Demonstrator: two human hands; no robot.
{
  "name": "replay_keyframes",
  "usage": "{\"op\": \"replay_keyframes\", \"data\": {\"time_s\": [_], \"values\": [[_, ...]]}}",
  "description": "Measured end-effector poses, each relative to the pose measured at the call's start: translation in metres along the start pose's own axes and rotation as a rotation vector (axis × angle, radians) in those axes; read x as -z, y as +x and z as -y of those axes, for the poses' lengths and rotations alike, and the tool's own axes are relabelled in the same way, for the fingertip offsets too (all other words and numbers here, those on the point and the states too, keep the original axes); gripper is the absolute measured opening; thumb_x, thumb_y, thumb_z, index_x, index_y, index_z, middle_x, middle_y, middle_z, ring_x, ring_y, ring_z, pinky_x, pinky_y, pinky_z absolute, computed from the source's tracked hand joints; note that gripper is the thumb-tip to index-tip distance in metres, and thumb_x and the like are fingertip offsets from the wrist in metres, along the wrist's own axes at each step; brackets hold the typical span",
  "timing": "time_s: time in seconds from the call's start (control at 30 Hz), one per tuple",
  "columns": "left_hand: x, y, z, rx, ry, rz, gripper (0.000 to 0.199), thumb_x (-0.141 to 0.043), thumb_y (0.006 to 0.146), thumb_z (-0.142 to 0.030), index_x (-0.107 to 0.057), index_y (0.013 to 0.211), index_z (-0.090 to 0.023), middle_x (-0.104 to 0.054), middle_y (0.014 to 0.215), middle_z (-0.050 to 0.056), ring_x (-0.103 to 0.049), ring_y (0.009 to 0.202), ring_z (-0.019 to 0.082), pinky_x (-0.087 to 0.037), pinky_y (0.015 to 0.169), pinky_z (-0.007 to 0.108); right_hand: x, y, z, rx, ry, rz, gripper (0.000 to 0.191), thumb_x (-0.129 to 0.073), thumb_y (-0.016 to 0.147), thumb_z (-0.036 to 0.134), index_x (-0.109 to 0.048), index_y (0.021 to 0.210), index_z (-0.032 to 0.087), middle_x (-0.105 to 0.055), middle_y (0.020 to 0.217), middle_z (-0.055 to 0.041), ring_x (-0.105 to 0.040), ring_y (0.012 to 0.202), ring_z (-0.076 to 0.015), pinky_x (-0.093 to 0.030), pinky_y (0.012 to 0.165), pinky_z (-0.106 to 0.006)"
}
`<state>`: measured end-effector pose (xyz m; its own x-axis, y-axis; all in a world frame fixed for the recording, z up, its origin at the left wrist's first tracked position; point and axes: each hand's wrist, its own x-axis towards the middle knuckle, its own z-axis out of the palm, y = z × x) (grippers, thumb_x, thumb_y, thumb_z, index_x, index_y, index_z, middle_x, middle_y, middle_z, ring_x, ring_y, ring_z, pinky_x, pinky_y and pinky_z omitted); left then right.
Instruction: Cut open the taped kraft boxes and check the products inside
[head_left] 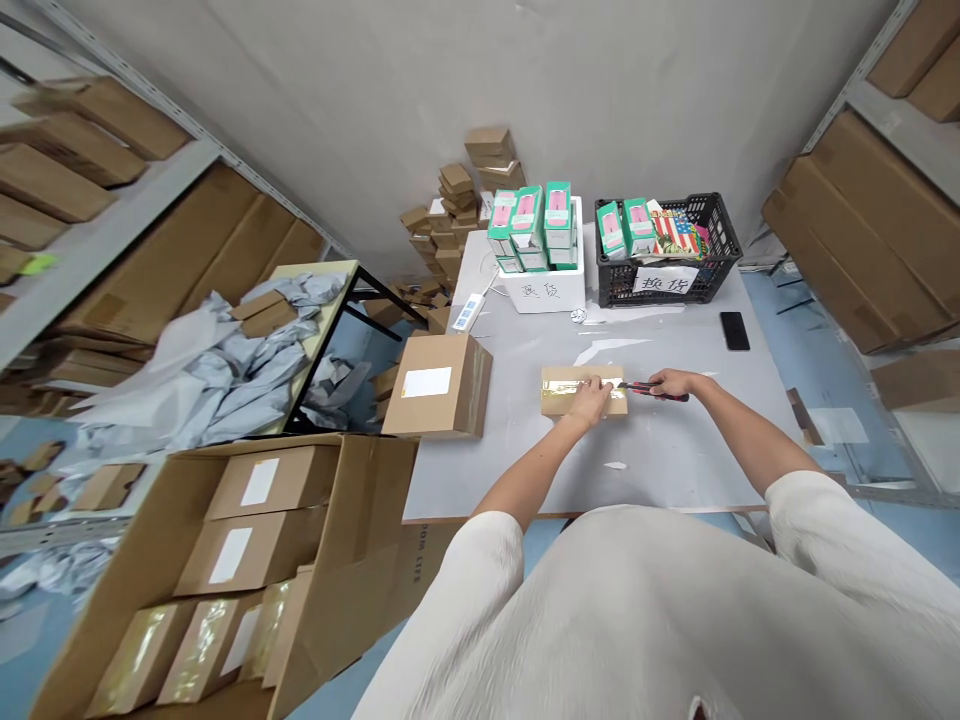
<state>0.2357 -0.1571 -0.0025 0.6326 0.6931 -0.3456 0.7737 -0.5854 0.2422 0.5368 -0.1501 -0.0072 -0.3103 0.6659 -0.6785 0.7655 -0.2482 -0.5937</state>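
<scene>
A small brown cardboard box (559, 402) lies flat on the grey table, with shiny clear tape along its top. My left hand (590, 398) presses down on the box near its middle, fingers spread over the tape. Over at the right end of the box, my right hand (671, 383) is closed on a red and black utility knife (660, 393). The knife's tip points left and reaches the box's right edge; whether it cuts the tape I cannot make out.
A larger carton (442, 385) stands at the table's left edge. Behind are a white bin (544, 293) and a black crate (660, 285) holding green-and-pink packs. A phone (734, 331) lies at right. Left of the table stands an open carton (367, 500) with several boxes.
</scene>
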Motion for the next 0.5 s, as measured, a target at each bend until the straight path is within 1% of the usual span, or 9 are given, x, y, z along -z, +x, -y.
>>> {"op": "replay_keyframes", "data": {"time_s": [0.1,0.2,0.33,0.43,0.5], "values": [[-0.001,0.0,0.0,-0.012,0.013,0.0,0.071,-0.088,0.085,-0.019,-0.048,0.144,-0.026,-0.052,0.145,0.016,-0.063,0.129,0.034,-0.042,0.117,0.046,0.0,-0.003,-0.001,0.012,0.023,0.016,0.03,-0.082,0.077,0.052,-0.072,0.079,0.024,-0.071,0.074,-0.003,-0.061,0.067,-0.0182,-0.044,0.062,-0.029],[-0.003,-0.001,0.0,-0.021,0.003,-0.009,0.074,-0.087,0.084,-0.017,-0.048,0.145,-0.029,-0.053,0.144,0.014,-0.061,0.132,0.034,-0.042,0.119,0.047,0.001,-0.007,-0.003,0.016,0.04,0.031,0.03,-0.082,0.077,0.053,-0.073,0.079,0.024,-0.072,0.075,-0.0028,-0.063,0.069,-0.0192,-0.045,0.063,-0.03],[-0.004,-0.001,-0.001,-0.028,0.0,-0.005,0.073,-0.085,0.084,-0.015,-0.048,0.146,-0.028,-0.053,0.145,0.015,-0.063,0.129,0.034,-0.041,0.12,0.049,0.001,-0.012,-0.007,0.012,0.043,0.023,0.033,-0.083,0.076,0.055,-0.071,0.078,0.025,-0.071,0.074,-0.0015,-0.06,0.065,-0.0182,-0.043,0.059,-0.029],[-0.004,0.001,-0.001,-0.029,0.007,-0.003,0.076,-0.086,0.083,-0.015,-0.048,0.148,-0.029,-0.053,0.144,0.015,-0.063,0.13,0.035,-0.039,0.122,0.05,-0.003,-0.012,-0.008,0.013,0.049,0.005,0.035,-0.083,0.076,0.057,-0.071,0.08,0.025,-0.07,0.071,-0.0005,-0.059,0.065,-0.0179,-0.042,0.058,-0.028],[-0.004,0.003,-0.001,-0.023,0.013,0.007,0.079,-0.087,0.082,-0.015,-0.047,0.149,-0.03,-0.053,0.144,0.015,-0.064,0.129,0.036,-0.039,0.122,0.052,-0.009,-0.011,-0.006,0.01,0.069,-0.003,0.036,-0.082,0.077,0.059,-0.071,0.08,0.025,-0.07,0.071,-0.0003,-0.06,0.066,-0.0182,-0.044,0.061,-0.028]]}}
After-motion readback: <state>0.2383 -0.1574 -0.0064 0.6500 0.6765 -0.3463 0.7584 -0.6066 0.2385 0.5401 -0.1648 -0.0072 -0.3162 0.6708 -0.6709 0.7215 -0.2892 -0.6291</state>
